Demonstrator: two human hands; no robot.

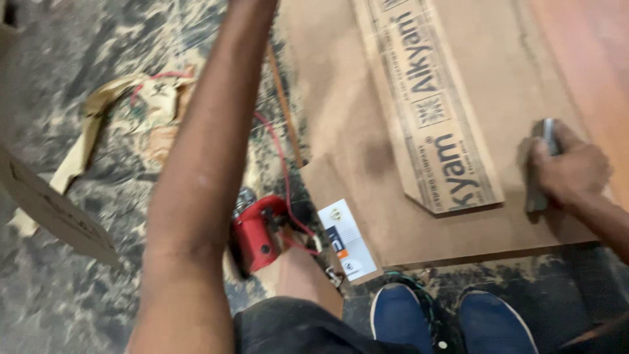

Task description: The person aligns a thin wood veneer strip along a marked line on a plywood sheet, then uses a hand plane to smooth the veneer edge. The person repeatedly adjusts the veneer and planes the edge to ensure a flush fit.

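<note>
Right down by the blue shoes (401,314) a red power tool (257,235) with a thin red cord sits on the dusty marbled floor, just off the corner of a flat brown board (341,118). The right hand (569,169) has its fingers curled over a small grey block (541,172), pressing it flat on the board next to a printed cardboard strip (429,105). The left forearm runs up out of frame, so I can't tell what that hand is doing.

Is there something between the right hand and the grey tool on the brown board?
Nothing visible. The right hand already lies on the grey tool, fingers wrapped over it, pressing it on the brown board. The printed strip lies beside it, apart. The left hand is out of view; only its arm shows.
</note>
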